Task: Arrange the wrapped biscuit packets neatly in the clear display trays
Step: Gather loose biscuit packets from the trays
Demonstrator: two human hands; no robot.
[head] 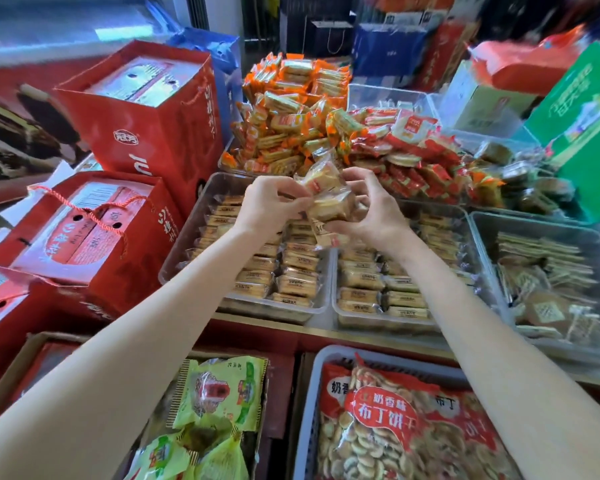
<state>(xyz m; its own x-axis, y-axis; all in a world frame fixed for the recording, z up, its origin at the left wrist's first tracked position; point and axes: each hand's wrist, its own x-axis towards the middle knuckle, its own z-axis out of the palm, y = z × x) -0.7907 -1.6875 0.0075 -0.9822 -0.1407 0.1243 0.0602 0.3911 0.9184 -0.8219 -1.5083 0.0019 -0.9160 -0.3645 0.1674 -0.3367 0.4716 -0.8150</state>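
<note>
Both hands, left hand [269, 199] and right hand [368, 207], pinch a small cluster of wrapped biscuit packets [328, 199] above 2 near clear display trays [174, 251]. Packets look light, crinkly, slippery, breakable; grip flat sides gently.

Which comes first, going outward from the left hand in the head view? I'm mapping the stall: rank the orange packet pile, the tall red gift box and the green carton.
From the left hand:
1. Orange packet pile, just behind the hand, up the middle.
2. Tall red gift box, off to the left.
3. Green carton, far right edge, well beyond the right hand.
</note>
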